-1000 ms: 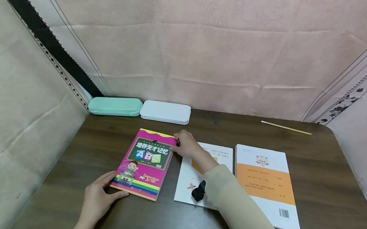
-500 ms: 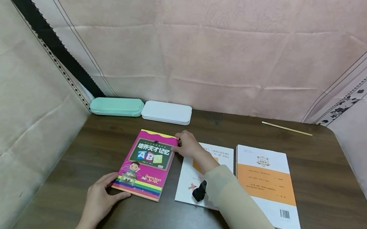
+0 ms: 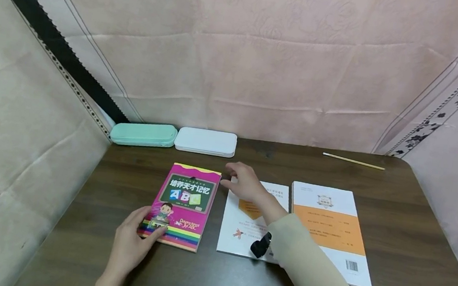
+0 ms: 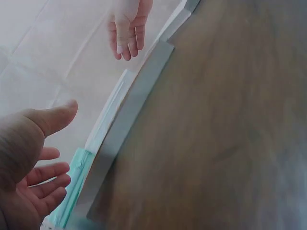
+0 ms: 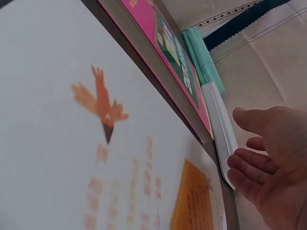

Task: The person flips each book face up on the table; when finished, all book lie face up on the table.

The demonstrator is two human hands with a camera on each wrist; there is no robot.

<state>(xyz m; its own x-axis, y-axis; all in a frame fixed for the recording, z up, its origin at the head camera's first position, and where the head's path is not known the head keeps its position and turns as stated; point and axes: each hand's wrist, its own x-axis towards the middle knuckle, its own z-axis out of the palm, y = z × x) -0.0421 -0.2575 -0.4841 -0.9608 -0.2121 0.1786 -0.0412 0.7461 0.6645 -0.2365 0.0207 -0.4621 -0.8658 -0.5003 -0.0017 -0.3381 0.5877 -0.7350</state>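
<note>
A thick pink book [image 3: 191, 215] with a green panel lies face up left of centre in the head view. My left hand [image 3: 128, 246] is at its lower left corner, thumb over the cover's edge; in the left wrist view the thumb and fingers of this hand [image 4: 24, 163] are spread apart and pinch nothing. Just off the book's upper right corner is my right hand [image 3: 249, 184], fingers loose and apart, above a white book [image 3: 236, 221] with an orange patch. The right wrist view shows this hand [image 5: 283, 158] holding nothing. Its forearm partly covers the white book.
Another white book [image 3: 322, 261] with a wide orange band lies to the right. Along the back edge are a mint-green case [image 3: 143, 134], a white case [image 3: 206, 141] beside it, and a thin stick [image 3: 353, 161]. Cloth curtains surround the brown table [image 3: 404, 263].
My right hand has let go of the pink book's upper right edge and drawn slightly right. My left hand has shifted a little right and up, its thumb now over the cover. The book stays put.
</note>
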